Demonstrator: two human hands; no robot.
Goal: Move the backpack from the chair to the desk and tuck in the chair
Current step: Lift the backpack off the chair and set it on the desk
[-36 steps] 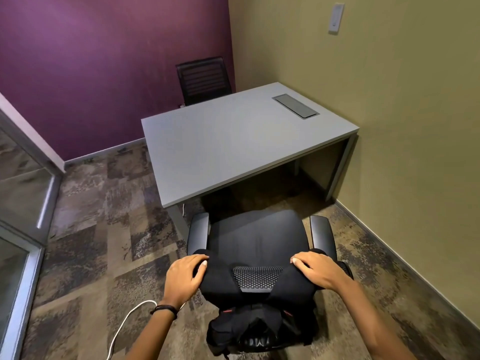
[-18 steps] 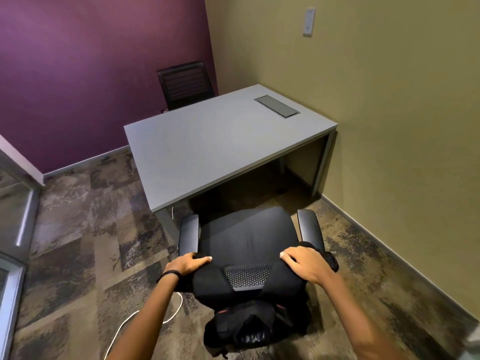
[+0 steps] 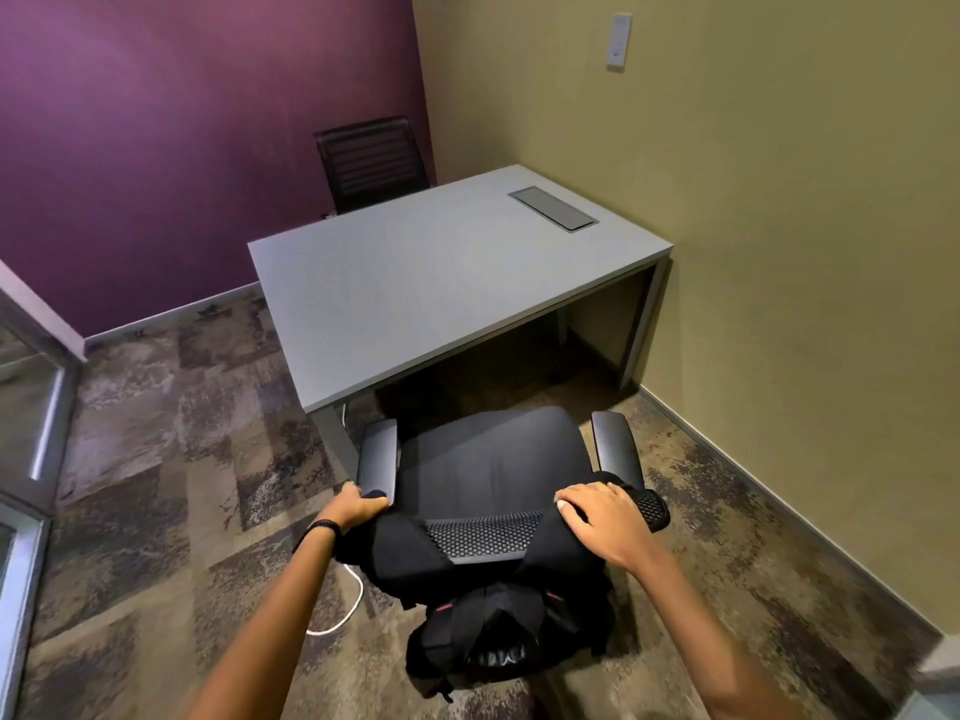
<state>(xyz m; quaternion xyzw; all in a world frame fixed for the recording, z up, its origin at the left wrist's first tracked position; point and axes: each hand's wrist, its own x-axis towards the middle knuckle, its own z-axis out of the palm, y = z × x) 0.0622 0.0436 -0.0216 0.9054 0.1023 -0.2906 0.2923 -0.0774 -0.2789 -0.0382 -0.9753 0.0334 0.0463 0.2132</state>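
1. Though slung by its straps [image 3: 410,550] over the chair [image 3: 493,459] back, hangs behind it, between and just below both hands: the backpack [image 3: 488,631].
2. Left hand [image 3: 358,509] curled around the chair-back corner by the left strap; right hand [image 3: 597,517] spread flat, pressing on the right strap.
3. Probably soft and floppy, black fabric, likely to sag and swing once lifted; weight impossible to tell.
4. Best taken by both straps where draped over the chair top, or by a top loop if present, none clearly visible.
5. Ahead of the hands, beyond the seat: bare desk [image 3: 415,283], ready to receive it.
6. Chair not yet tucked in.
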